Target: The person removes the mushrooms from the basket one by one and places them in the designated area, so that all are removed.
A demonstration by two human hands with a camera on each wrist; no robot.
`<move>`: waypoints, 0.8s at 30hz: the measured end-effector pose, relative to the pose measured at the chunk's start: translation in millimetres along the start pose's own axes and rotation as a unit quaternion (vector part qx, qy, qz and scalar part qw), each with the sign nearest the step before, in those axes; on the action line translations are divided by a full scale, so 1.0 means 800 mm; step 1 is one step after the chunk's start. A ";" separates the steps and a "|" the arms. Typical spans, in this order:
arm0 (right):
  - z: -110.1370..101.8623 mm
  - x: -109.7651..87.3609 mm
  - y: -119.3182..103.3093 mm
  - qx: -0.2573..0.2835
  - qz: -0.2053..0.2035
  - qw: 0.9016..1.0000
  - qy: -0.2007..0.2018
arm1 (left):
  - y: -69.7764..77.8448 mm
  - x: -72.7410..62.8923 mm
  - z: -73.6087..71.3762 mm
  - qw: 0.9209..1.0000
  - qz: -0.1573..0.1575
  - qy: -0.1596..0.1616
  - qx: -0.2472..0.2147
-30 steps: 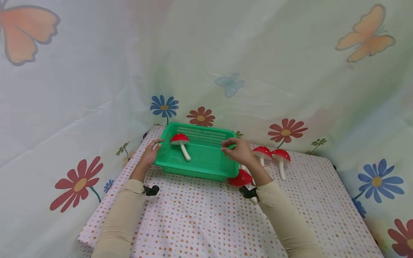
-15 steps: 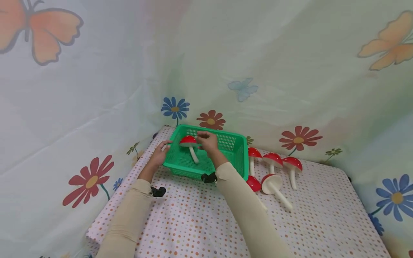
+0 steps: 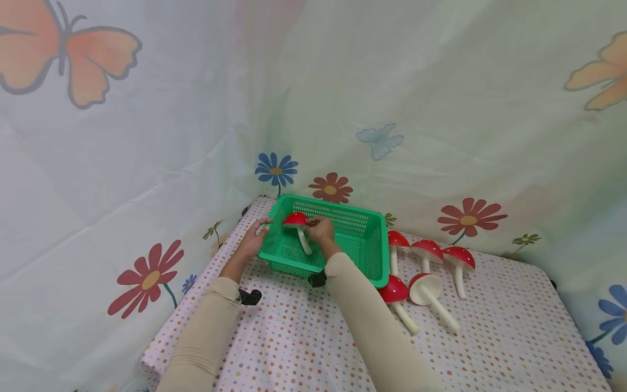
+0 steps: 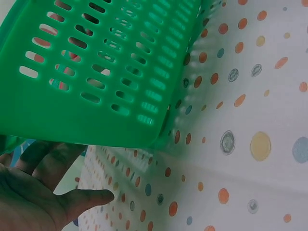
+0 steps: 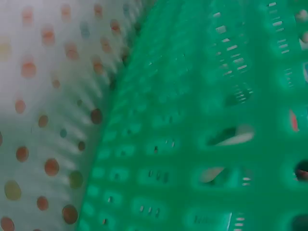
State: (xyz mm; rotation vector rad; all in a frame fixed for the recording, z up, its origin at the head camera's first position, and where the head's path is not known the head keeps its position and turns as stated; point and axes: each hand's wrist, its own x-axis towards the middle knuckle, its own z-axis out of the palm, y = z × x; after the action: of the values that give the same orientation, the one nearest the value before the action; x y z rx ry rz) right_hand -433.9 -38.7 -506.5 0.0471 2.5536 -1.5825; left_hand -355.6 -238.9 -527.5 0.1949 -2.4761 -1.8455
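A green plastic basket [image 3: 338,261] stands on the table with one red-capped toy mushroom [image 3: 296,220] inside, its white stem pointing down toward the front. My left hand [image 3: 256,239] is at the basket's left end, fingers extended along the rim. In the left wrist view the left hand [image 4: 48,192] shows its thumb held straight out beneath the basket's edge. My right hand [image 3: 321,231] reaches over the front rim and pinches the right edge of the mushroom's cap between thumb and fingers. The right wrist view holds only basket mesh [image 5: 183,130] and cloth; the hand is hidden there.
Several more toy mushrooms [image 3: 427,250] lie just right of the basket, one with its pale underside [image 3: 426,289] up. A dotted cloth [image 3: 509,321] covers the table. Printed curtain [image 3: 431,141] hangs close behind and at the sides.
My right hand has moved left from the basket's right end to the mushroom inside and taken its cap, which has shifted slightly left. The left hand stays at the rim. The head view has turned right.
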 end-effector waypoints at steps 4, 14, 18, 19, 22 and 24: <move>0.000 -0.003 0.004 -0.044 -0.016 0.999 0.017 | 0.001 0.000 0.001 1.000 -0.005 -0.006 0.001; 0.004 -0.010 0.000 -0.144 -0.062 0.986 0.056 | 0.002 0.001 0.000 1.000 -0.006 -0.012 0.008; 0.007 -0.008 0.000 -0.172 -0.073 0.980 0.068 | 0.001 0.003 -0.002 1.000 -0.007 -0.008 0.014; 0.007 -0.008 0.001 -0.181 -0.077 0.978 0.070 | 0.001 0.003 -0.002 1.000 -0.007 -0.007 0.013; 0.008 -0.006 0.001 -0.212 -0.090 0.970 0.075 | -0.001 0.004 -0.001 1.000 -0.007 -0.007 0.012; 0.008 -0.007 0.000 -0.229 -0.099 0.965 0.076 | -0.001 0.004 0.000 1.000 -0.007 -0.008 0.010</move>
State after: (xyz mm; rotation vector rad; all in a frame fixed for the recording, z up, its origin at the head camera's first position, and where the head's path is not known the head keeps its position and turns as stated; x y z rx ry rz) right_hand -427.9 -44.2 -508.9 -0.1445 3.0632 -1.0330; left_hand -358.5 -239.7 -528.0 0.2005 -2.5107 -1.8352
